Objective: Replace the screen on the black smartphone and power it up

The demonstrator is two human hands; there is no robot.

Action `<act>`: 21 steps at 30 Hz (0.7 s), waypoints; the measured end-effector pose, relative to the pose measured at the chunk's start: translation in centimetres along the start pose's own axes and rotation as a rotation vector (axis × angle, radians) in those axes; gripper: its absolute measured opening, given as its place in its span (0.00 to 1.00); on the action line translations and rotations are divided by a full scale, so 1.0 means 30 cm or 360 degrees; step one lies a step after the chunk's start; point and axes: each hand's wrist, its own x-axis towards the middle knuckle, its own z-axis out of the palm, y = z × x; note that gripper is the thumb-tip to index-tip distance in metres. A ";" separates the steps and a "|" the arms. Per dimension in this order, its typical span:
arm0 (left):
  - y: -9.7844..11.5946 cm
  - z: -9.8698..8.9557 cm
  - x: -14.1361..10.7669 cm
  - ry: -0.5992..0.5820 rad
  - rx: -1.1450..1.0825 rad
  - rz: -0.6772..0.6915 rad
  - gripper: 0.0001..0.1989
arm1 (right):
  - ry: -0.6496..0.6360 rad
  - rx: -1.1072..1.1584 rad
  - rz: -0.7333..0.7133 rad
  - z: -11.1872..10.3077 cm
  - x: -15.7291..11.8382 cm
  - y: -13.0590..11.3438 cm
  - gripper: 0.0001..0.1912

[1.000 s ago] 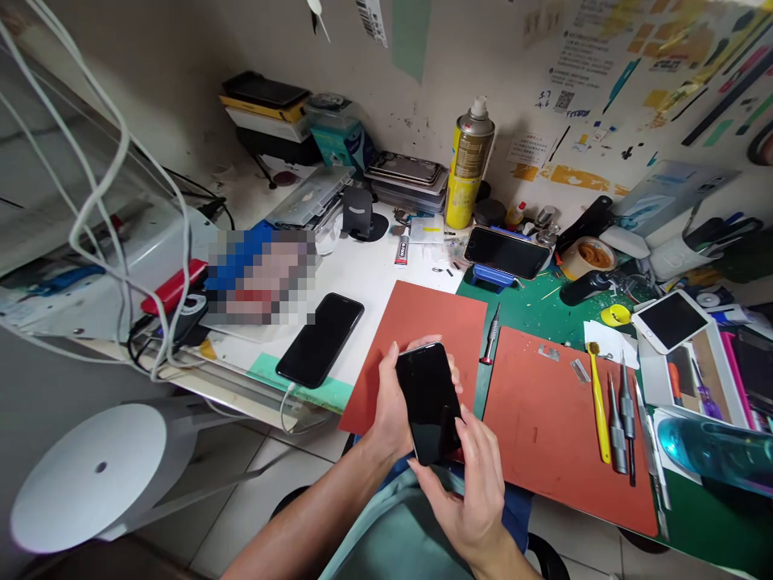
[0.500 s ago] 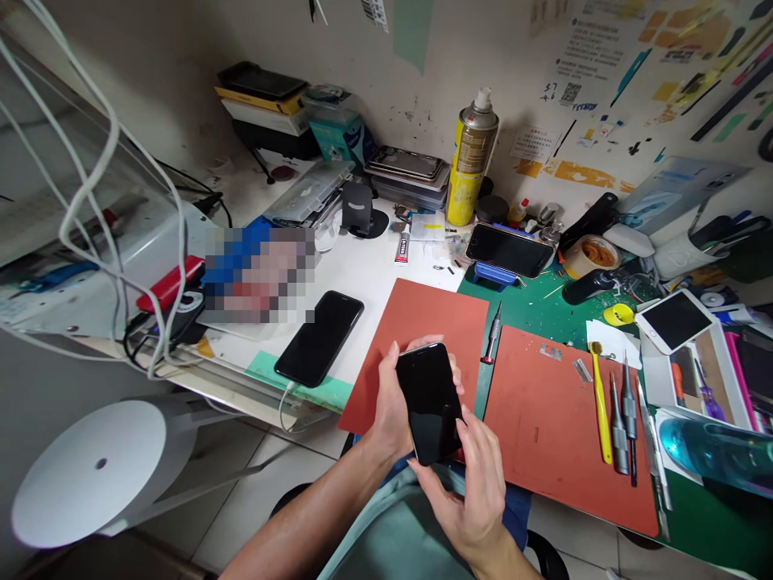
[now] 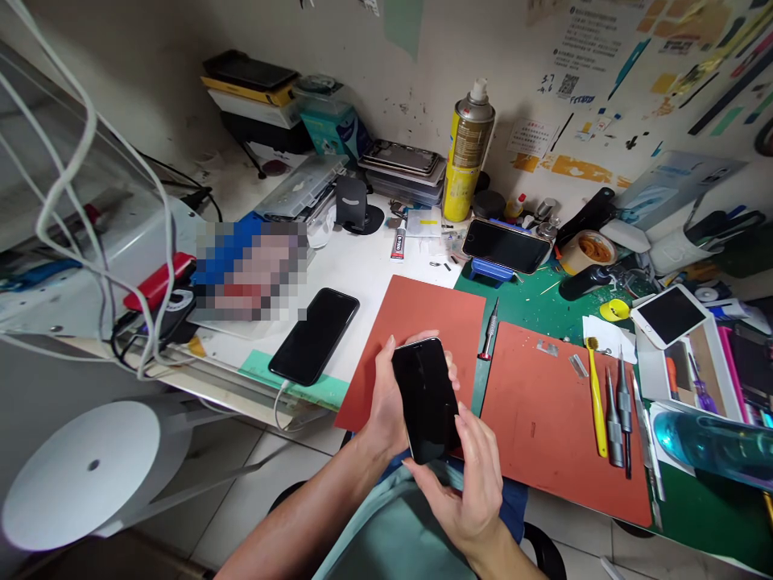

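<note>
A phone with a dark screen [image 3: 426, 399] is tilted in front of my body, over the near edge of the table. My left hand [image 3: 386, 399] wraps round its left side and back, with fingertips showing past the right edge. At the lower right edge and bottom corner, my right hand [image 3: 468, 467] touches the phone with its fingertips and thumb. Another black phone [image 3: 315, 336] lies on the white table part to the left, a white cable [image 3: 279, 396] plugged into its lower end. Beneath and beyond the held phone is a red-brown mat [image 3: 416, 310].
A second red-brown mat [image 3: 519, 403] bears a yellow brush [image 3: 597, 399] and tools. Between the mats lies a screwdriver [image 3: 490, 330]. Farther back are a spray can [image 3: 468, 157] and a propped phone [image 3: 506, 245]. A blue bottle [image 3: 716, 443] lies right; white cables [image 3: 90, 153] hang left.
The whole view has shifted slightly, so objects sit a little farther left and up. Both hands keep nearly the same hold on the phone.
</note>
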 end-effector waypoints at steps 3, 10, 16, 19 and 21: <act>0.000 0.002 -0.002 0.0020 0.0002 -0.0003 0.23 | 0.0002 0.0015 0.0008 0.000 0.000 0.001 0.42; -0.002 -0.001 0.001 0.0011 0.0014 0.0007 0.23 | -0.0013 0.0020 0.0002 -0.001 -0.001 0.003 0.42; -0.005 -0.003 0.000 0.0022 0.0028 0.0008 0.24 | -0.0009 0.0012 0.0010 -0.001 0.001 0.003 0.41; -0.005 -0.003 0.000 0.0012 0.0038 0.0014 0.24 | -0.0006 0.0006 0.0016 -0.001 0.002 0.002 0.40; -0.004 -0.002 0.000 0.0010 0.0049 0.0014 0.24 | -0.0005 0.0000 0.0023 -0.001 0.001 0.002 0.40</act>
